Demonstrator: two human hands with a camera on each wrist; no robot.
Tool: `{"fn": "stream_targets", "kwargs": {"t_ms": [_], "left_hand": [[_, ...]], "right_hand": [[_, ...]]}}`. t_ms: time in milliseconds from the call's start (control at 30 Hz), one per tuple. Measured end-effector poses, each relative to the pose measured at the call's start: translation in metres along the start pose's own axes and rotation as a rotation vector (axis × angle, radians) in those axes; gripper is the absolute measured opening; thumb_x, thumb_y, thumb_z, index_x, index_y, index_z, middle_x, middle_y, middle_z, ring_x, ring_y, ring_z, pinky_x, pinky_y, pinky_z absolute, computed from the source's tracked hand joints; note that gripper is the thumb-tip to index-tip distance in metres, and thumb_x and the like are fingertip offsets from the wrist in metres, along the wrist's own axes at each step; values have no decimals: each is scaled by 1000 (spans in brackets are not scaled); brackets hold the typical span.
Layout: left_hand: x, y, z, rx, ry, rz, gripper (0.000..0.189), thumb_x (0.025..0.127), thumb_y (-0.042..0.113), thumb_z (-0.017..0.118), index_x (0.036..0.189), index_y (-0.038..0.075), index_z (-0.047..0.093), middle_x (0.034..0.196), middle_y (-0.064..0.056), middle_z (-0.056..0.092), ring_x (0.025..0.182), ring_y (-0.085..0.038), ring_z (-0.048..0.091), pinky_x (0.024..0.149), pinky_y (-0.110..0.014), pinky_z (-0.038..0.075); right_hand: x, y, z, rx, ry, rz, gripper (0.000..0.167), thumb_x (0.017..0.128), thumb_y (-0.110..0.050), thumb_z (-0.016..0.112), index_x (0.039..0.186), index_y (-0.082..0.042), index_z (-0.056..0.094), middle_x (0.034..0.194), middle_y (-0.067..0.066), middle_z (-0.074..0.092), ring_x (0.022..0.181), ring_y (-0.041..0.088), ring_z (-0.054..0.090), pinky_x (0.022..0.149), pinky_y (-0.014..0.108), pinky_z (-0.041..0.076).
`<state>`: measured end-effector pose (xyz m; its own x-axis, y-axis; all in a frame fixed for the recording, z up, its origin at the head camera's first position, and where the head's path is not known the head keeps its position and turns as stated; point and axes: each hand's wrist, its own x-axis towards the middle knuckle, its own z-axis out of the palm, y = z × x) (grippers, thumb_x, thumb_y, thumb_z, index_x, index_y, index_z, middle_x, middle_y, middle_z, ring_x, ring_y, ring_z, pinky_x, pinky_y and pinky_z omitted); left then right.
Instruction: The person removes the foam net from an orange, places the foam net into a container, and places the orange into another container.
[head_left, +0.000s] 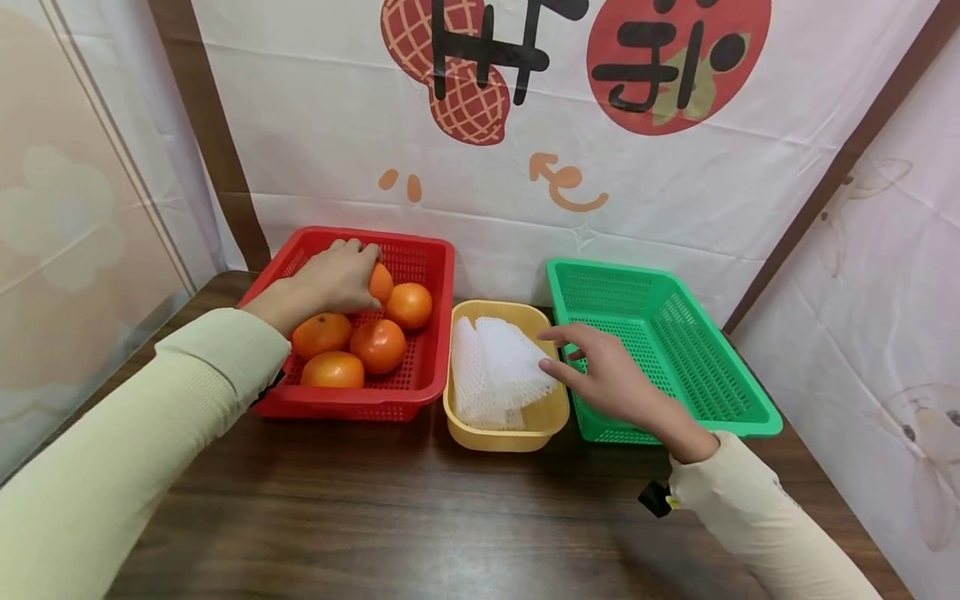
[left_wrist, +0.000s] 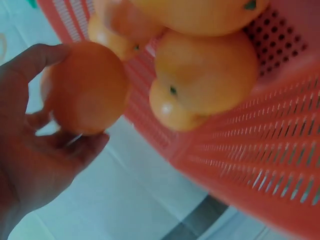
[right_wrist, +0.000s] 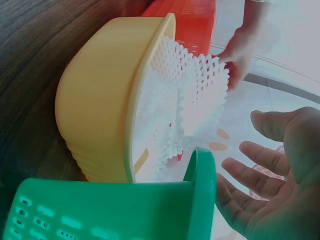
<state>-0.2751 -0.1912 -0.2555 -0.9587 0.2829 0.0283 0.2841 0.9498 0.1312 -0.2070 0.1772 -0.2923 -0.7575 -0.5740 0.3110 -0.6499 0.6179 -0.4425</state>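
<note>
My left hand (head_left: 330, 279) is over the back of the red basket (head_left: 442, 333), its thumb and fingers curled round an orange (head_left: 381, 283). In the left wrist view that orange (left_wrist: 87, 89) shows whole between thumb and fingertips, beside the other oranges (left_wrist: 205, 70). Several more oranges (head_left: 378, 346) lie in the basket below the hand. My right hand (head_left: 607, 371) hovers at the right rim of a yellow basin (head_left: 502, 440), fingers spread and holding nothing. White foam fruit nets (head_left: 502, 367) lie in that basin, and in the right wrist view they rise past its rim.
On the right stands a green basket (head_left: 678, 333), its left side close to the yellow basin. All three containers sit on a dark wooden table (head_left: 420, 517). A white printed cloth (head_left: 480, 217) hangs right behind them, with more cloth on both sides.
</note>
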Motion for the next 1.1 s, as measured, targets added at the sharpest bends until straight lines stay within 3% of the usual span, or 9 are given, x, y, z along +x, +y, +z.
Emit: {"fn": "stream_targets", "kwargs": {"t_ms": [167, 300, 467, 700, 833, 967, 1100], "left_hand": [[10, -8, 0, -63, -30, -7, 63, 76, 18, 74, 126, -6, 45, 119, -25, 48, 109, -40, 43, 95, -55, 38], [20, -11, 5, -100, -106, 18, 60, 77, 14, 75, 124, -8, 45, 115, -24, 52, 108, -39, 46, 96, -51, 38], [25, -17, 12, -94, -190, 19, 70, 78, 13, 74, 133, -11, 38, 125, -28, 48, 119, -42, 42, 102, -53, 32], [21, -25, 14, -141, -262, -79, 61, 78, 13, 76, 128, -1, 45, 114, -19, 53, 103, -35, 47, 93, -54, 40], [18, -26, 12, -202, -333, -150, 71, 78, 12, 76, 138, 3, 39, 126, -20, 48, 110, -35, 43, 94, -58, 39], [19, -25, 10, -203, -329, -154, 67, 79, 9, 74, 137, 2, 42, 127, -20, 48, 111, -36, 42, 94, -58, 39], [20, -22, 2, -90, -278, -67, 61, 83, 13, 71, 135, -3, 44, 126, -23, 51, 113, -38, 44, 96, -56, 38]], "right_hand": [[1, 1, -1, 14, -1, -11, 37, 92, -26, 65, 125, -10, 60, 121, 5, 60, 98, 21, 59, 79, 38, 51], [0, 1, 2, 24, -7, -29, 37, 92, -25, 65, 125, -8, 59, 120, 8, 60, 98, 22, 58, 79, 38, 51], [1, 1, 7, 28, -28, -33, 39, 93, -25, 64, 126, -6, 59, 121, 9, 60, 103, 22, 57, 80, 40, 51], [5, -2, 6, -12, -32, -17, 39, 93, -28, 63, 128, -10, 58, 123, 4, 59, 104, 19, 56, 81, 37, 50], [7, -1, 5, -34, -28, -1, 42, 94, -30, 62, 129, -9, 56, 125, 6, 57, 105, 23, 56, 82, 38, 50], [7, 2, 3, -50, -23, 25, 46, 93, -34, 62, 131, -8, 55, 125, 6, 57, 104, 26, 56, 82, 39, 50], [5, 4, 1, -65, -21, 11, 47, 94, -34, 61, 132, -7, 53, 128, 8, 55, 108, 25, 54, 84, 41, 49]]}}
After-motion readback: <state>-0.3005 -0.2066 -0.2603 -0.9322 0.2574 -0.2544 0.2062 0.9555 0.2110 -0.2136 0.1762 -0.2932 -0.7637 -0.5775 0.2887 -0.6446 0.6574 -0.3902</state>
